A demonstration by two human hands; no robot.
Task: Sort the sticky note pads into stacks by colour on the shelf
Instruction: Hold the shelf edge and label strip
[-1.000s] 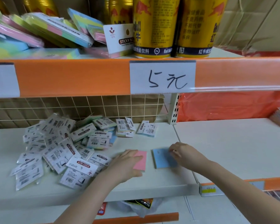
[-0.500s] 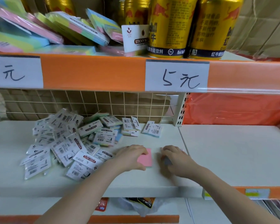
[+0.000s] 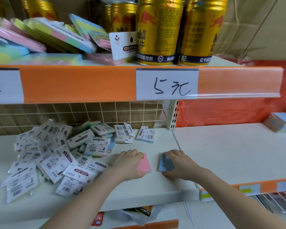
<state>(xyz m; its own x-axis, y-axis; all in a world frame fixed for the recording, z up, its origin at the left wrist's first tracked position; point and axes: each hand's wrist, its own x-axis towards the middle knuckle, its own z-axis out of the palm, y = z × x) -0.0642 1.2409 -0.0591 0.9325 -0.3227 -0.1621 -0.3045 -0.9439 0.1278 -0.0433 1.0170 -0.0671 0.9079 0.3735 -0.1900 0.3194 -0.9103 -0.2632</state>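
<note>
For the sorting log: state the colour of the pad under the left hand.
Pink pad, seen in the head view.

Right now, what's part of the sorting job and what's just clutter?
Job: pink pad under left hand; blue pad held by right hand; wrapped pad pile; shelf.
Clutter: gold drink cans; price label; pad stack far right.

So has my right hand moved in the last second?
Yes. The right hand has slid left from the shelf seam, further over the blue pad, which it now grips.
</note>
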